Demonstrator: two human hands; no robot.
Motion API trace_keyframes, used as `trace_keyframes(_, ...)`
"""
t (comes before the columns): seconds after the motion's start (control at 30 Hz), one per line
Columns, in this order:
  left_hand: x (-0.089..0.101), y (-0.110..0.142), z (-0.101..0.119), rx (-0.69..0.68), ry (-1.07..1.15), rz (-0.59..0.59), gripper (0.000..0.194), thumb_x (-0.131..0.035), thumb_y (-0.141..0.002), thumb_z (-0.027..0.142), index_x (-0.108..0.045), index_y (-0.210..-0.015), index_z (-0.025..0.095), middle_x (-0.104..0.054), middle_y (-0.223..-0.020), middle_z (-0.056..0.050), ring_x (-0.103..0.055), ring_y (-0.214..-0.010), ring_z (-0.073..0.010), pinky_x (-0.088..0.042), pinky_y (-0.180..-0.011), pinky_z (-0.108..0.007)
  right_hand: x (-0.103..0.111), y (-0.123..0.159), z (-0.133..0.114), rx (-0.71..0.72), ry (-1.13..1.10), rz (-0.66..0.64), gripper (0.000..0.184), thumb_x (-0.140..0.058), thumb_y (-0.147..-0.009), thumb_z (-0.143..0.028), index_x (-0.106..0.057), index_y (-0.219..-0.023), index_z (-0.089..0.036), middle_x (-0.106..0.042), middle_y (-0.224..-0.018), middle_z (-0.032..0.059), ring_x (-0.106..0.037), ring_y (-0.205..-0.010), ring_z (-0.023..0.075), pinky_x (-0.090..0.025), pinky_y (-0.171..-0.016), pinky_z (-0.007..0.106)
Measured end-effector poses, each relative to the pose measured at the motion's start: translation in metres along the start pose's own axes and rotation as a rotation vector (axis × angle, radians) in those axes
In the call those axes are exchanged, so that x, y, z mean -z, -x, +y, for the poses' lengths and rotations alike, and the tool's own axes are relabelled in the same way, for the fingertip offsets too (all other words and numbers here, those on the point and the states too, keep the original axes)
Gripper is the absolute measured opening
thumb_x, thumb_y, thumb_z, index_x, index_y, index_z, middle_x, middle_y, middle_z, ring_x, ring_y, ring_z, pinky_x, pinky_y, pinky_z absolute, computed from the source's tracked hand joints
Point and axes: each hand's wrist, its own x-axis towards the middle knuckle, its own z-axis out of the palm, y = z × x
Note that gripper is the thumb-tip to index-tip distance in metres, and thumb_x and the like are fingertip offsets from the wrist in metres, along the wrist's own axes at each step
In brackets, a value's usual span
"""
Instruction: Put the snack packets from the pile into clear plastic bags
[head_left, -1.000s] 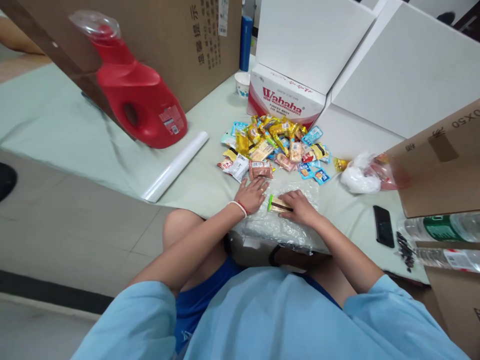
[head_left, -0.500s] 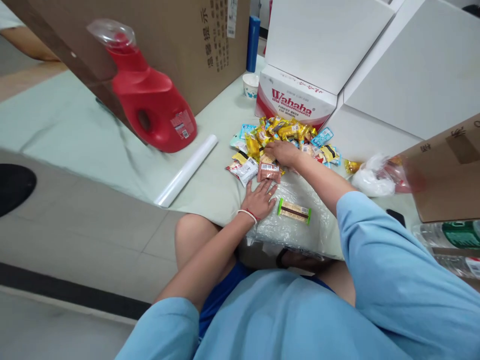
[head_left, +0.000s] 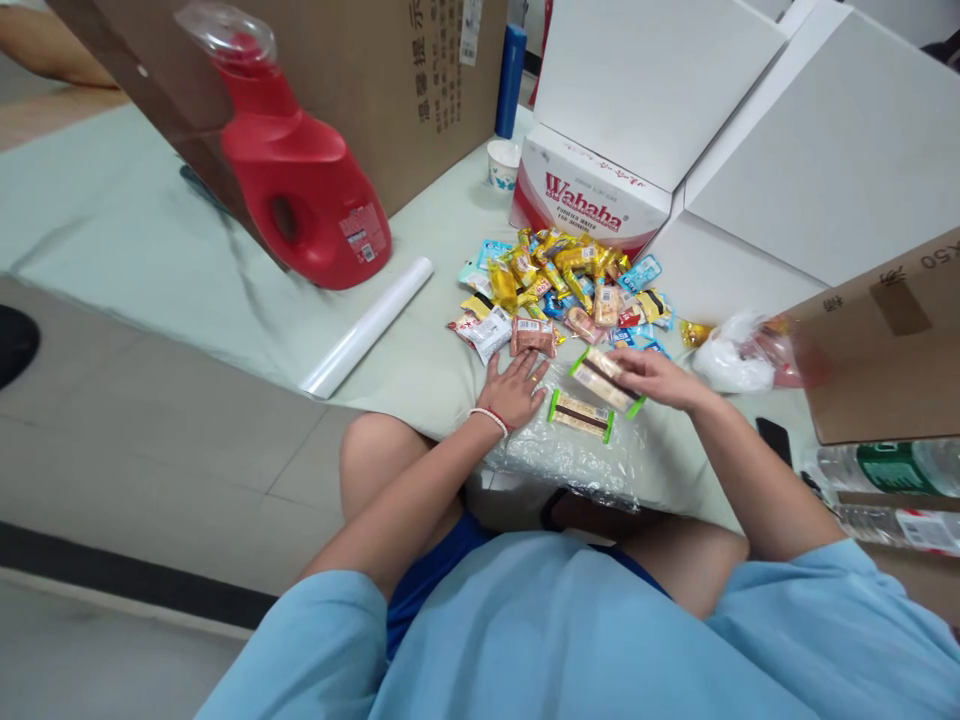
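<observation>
Between the fingers of my right hand [head_left: 654, 377] is a wrapped snack bar [head_left: 606, 380] with green ends and a dark middle stripe, held tilted above the table. Just below it, a matching snack bar [head_left: 581, 415] lies on a clear plastic sheet [head_left: 555, 450]. My left hand [head_left: 514, 391] rests flat with fingers spread at the sheet's left edge, its fingertips by a brown snack packet [head_left: 533, 336]. Beyond both hands spreads a pile of small wrapped snacks [head_left: 577, 265], mostly yellow, with some blue, red and pink wrappers.
A white plastic roll [head_left: 369, 328] and a red detergent jug [head_left: 307, 190] stand out on the left. At the back are a paper cup [head_left: 503, 166] and a Wahaha box [head_left: 592, 190]. A white plastic bag [head_left: 735, 352], phone [head_left: 773, 441] and water bottles [head_left: 892, 468] are to the right.
My right hand has come out of the snack pile, toward me and to the right, with a snack bar in it. My left hand stays flat in about the same place.
</observation>
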Motion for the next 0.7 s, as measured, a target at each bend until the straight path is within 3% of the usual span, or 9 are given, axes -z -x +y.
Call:
trace_keyframes(0.1,-0.001,0.0,0.0,0.002,-0.019,0.007,0.057,-0.037,-0.106,0.043,-0.049,-0.159,0.025,-0.035,-0.172,-0.012,-0.034,-0.159,-0.0299,-0.008,-0.129,-0.068,-0.032,0.013,0.006,0.027,-0.038,-0.126,0.051,-0.052,-0.098,-0.05,-0.067,-0.136,-0.019,-0.076,-0.114,0.0063,-0.068,-0.097,0.0234,-0.052,-0.086,0.034)
trace_keyframes(0.27,-0.001,-0.001,0.0,0.011,-0.054,-0.014,0.057,-0.037,-0.106,0.043,-0.047,-0.159,0.026,-0.034,-0.172,-0.011,-0.033,-0.159,-0.0281,-0.008,-0.129,-0.069,-0.065,0.007,0.001,-0.002,0.405,0.114,0.053,-0.056,-0.1,-0.054,-0.067,-0.137,-0.019,-0.068,-0.129,0.0163,-0.058,-0.117,0.0317,-0.044,-0.102,0.043)
trace_keyframes(0.37,-0.001,-0.002,0.001,0.02,-0.069,-0.022,0.057,-0.036,-0.106,0.043,-0.047,-0.159,0.026,-0.034,-0.172,-0.011,-0.033,-0.159,-0.0279,-0.009,-0.128,-0.069,-0.083,0.009,-0.012,-0.052,0.5,0.109,0.07,-0.075,-0.087,-0.062,-0.061,-0.142,-0.02,-0.065,-0.133,0.0178,-0.052,-0.122,0.0367,-0.045,-0.097,0.044)
trace_keyframes(0.47,-0.001,-0.003,0.001,0.024,-0.075,-0.022,0.057,-0.036,-0.106,0.043,-0.047,-0.159,0.027,-0.034,-0.172,-0.01,-0.034,-0.159,-0.0281,-0.009,-0.128,-0.069,-0.102,0.011,-0.024,-0.125,0.543,0.123,0.063,-0.083,-0.084,-0.046,-0.062,-0.136,-0.019,-0.065,-0.131,0.0175,-0.051,-0.123,0.038,-0.046,-0.095,0.045)
trace_keyframes(0.57,-0.001,-0.003,0.002,0.026,-0.078,-0.032,0.056,-0.036,-0.106,0.043,-0.047,-0.159,0.028,-0.034,-0.172,-0.01,-0.033,-0.159,-0.028,-0.009,-0.129,-0.069,-0.113,0.011,-0.03,-0.109,0.539,0.18,0.052,-0.075,-0.09,-0.032,-0.059,-0.138,-0.019,-0.065,-0.131,0.0162,-0.05,-0.124,0.0364,-0.045,-0.096,0.046)
trace_keyframes(0.7,0.0,-0.003,0.002,0.039,-0.073,-0.028,0.056,-0.037,-0.106,0.044,-0.047,-0.159,0.029,-0.032,-0.173,-0.01,-0.033,-0.16,-0.0292,-0.01,-0.128,-0.069,-0.112,0.008,-0.028,-0.076,0.492,0.171,0.054,-0.074,-0.092,-0.039,-0.058,-0.141,-0.024,-0.064,-0.134,0.0147,-0.05,-0.124,0.0358,-0.046,-0.096,0.046)
